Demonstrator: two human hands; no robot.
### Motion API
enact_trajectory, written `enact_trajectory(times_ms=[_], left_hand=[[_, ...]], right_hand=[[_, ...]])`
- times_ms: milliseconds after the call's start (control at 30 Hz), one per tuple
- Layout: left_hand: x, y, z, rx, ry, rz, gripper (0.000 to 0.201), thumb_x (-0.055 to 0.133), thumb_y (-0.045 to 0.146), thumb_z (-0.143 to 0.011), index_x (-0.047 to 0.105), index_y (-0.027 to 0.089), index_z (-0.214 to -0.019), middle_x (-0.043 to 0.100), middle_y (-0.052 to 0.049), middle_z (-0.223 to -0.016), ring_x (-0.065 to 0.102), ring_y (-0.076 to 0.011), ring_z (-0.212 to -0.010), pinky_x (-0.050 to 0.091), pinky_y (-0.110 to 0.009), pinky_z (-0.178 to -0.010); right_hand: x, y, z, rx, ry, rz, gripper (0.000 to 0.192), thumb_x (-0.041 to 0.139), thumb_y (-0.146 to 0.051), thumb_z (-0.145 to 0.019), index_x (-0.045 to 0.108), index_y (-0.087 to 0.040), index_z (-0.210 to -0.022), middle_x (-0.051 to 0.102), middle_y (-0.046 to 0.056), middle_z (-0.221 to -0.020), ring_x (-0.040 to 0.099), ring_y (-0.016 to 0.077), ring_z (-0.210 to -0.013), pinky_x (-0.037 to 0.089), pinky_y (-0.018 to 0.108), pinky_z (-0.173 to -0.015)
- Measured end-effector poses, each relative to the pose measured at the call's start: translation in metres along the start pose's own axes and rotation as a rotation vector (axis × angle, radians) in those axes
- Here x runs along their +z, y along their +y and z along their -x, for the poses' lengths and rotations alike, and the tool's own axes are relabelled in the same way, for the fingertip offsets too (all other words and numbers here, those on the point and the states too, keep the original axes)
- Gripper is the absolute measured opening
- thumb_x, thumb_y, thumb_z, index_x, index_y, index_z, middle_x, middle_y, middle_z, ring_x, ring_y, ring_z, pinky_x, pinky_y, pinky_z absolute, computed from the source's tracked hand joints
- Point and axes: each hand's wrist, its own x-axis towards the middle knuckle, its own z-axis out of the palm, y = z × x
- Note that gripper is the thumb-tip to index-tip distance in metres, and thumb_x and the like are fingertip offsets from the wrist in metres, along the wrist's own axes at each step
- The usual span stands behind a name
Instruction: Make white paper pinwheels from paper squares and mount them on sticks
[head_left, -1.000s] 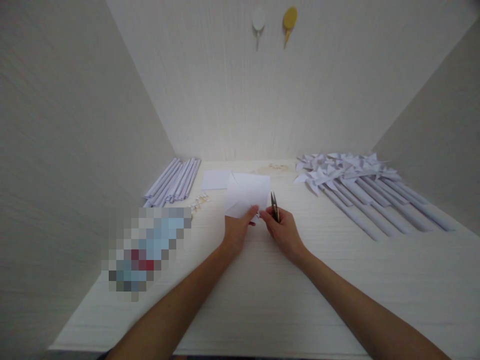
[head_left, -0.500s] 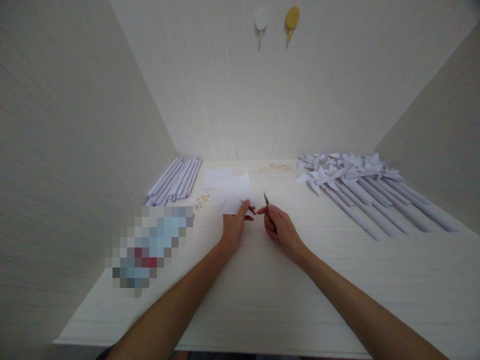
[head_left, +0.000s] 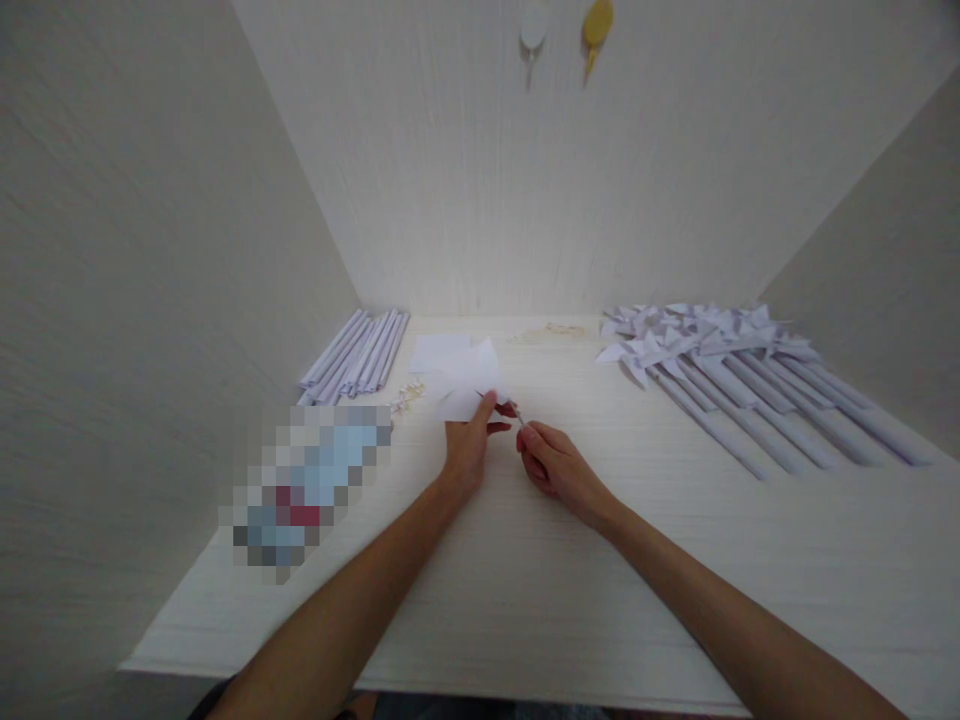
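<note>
My left hand [head_left: 466,455] is closed on a square sheet of white paper [head_left: 466,375], pinching its near edge between thumb and fingers. Dark slit lines run in from the sheet's corners. Close by on the right, my right hand [head_left: 553,462] grips a slim, pointed metal tool [head_left: 519,415]. Its tip is at the paper's right-hand corner, beside my left fingertips. The tool's handle is hidden in my palm, so its exact kind cannot be made out. Both hands are just above the white table [head_left: 480,580].
Rolled paper tubes [head_left: 360,352] lie at the back left, beside another white sheet [head_left: 435,352] and small pale bits [head_left: 409,394]. A pixelated item [head_left: 322,490] is nearer. Paper pinwheels on sticks [head_left: 675,345] fill the right. White [head_left: 533,25] and yellow [head_left: 598,24] hooks are on the wall.
My right hand has shifted slightly left and turned, bringing the tool's tip from upright to the paper's corner. My left hand still holds the sheet. The view has shifted slightly.
</note>
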Motion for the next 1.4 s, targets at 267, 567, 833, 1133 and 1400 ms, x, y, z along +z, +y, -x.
enact_trajectory(times_ms=[267,567,833,1133,1400], left_hand=[[-0.0004,-0.0004,-0.0006,-0.018,0.008,0.027,0.015,0.058,0.028,-0.065,0.057,0.014,-0.065,0.060,0.000,-0.059,0.059,-0.0109,-0.056,0.044,-0.018,-0.046],[0.0010,0.0008,0.0002,-0.021,-0.026,0.045,0.014,0.060,0.027,-0.064,0.055,0.013,-0.065,0.059,0.001,-0.057,0.058,-0.0102,-0.054,0.043,-0.018,-0.044],[0.0010,0.0007,0.0004,-0.028,-0.016,0.030,0.014,0.060,0.027,-0.064,0.055,0.014,-0.065,0.059,0.000,-0.057,0.057,-0.0097,-0.054,0.042,-0.017,-0.044],[0.0008,0.0002,0.0002,-0.010,-0.019,-0.004,0.014,0.058,0.028,-0.065,0.055,0.014,-0.064,0.059,0.001,-0.057,0.058,-0.0099,-0.055,0.041,-0.017,-0.044],[0.0017,0.0020,0.0016,-0.017,-0.008,-0.022,0.015,0.058,0.028,-0.064,0.055,0.014,-0.064,0.060,0.000,-0.058,0.058,-0.0110,-0.056,0.040,-0.018,-0.044]], right_hand=[[-0.0002,-0.0006,-0.0005,0.032,0.024,-0.002,0.027,0.042,-0.039,-0.076,0.039,-0.019,-0.059,0.031,-0.011,-0.036,0.021,0.0015,-0.028,0.012,0.016,-0.028],[-0.0011,0.0020,-0.0015,-0.012,0.015,0.063,0.029,0.041,-0.040,-0.077,0.038,-0.019,-0.058,0.031,-0.011,-0.037,0.021,0.0018,-0.029,0.014,0.016,-0.029],[-0.0001,0.0016,-0.0018,-0.026,0.023,0.111,0.030,0.040,-0.039,-0.077,0.036,-0.019,-0.055,0.029,-0.010,-0.038,0.021,0.0025,-0.030,0.015,0.017,-0.030],[0.0000,0.0027,-0.0032,-0.031,0.035,0.143,0.031,0.038,-0.038,-0.078,0.035,-0.020,-0.054,0.028,-0.010,-0.038,0.021,0.0032,-0.031,0.016,0.018,-0.031],[-0.0024,0.0057,-0.0040,-0.067,0.051,0.218,0.033,0.037,-0.039,-0.079,0.035,-0.019,-0.053,0.028,-0.009,-0.039,0.022,0.0038,-0.032,0.018,0.018,-0.032]])
